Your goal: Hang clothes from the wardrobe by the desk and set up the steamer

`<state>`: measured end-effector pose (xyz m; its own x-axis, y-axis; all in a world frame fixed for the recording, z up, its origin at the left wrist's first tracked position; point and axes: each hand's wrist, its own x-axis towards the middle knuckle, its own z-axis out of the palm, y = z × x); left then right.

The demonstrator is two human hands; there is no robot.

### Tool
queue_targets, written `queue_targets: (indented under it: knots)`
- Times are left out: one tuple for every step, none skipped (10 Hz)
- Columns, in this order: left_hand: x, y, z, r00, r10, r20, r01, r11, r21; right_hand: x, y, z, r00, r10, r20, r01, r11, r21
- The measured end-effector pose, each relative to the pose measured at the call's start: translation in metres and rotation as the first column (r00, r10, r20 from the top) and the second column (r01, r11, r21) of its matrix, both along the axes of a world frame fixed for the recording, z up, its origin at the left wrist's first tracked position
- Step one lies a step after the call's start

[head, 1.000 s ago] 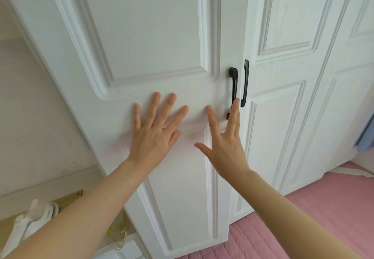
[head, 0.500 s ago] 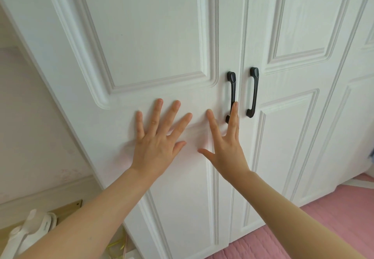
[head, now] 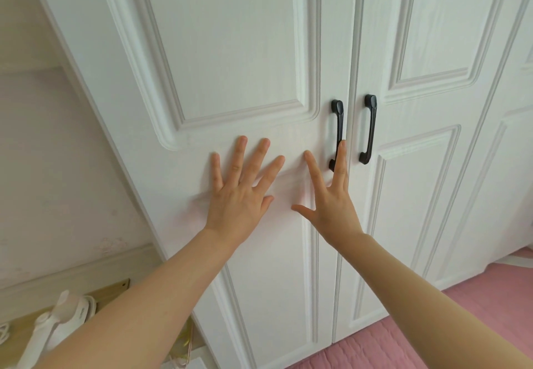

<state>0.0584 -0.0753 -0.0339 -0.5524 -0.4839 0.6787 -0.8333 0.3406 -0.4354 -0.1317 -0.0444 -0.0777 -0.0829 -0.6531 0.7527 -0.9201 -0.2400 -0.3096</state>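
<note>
Wardrobe door (head: 230, 51) stands shut straight ahead; left hand (head: 239, 198) and right hand (head: 331, 207) press it, fingers straight and spread, gripping nothing. Pushing harder beside the handle (head: 339, 120) could jam fingers against it.

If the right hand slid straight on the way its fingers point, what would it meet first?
Probably the black handle on the left door: the right hand is spread open against that door, one fingertip overlapping the handle's lower end, though actual contact is unclear.
</note>
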Motion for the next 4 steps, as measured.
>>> queue_targets:
  knots:
    - [0.002,0.007,0.005,1.000,-0.012,0.006,0.012,0.999,0.038,0.003,0.006,0.001,0.997,-0.062,-0.039,0.064,0.997,0.035]
    - [0.011,0.014,0.006,0.998,-0.034,0.051,0.031,0.997,0.075,0.005,0.015,0.003,0.983,-0.153,-0.106,0.162,0.984,0.075]
    - [0.026,0.029,0.001,0.997,-0.012,0.074,0.001,0.988,0.152,0.013,0.030,0.009,0.956,-0.247,-0.157,0.270,0.951,0.148]
    - [0.041,0.046,-0.005,0.998,0.006,0.057,-0.021,0.963,0.269,0.024,0.044,0.002,0.940,-0.276,-0.201,0.316,0.927,0.204]
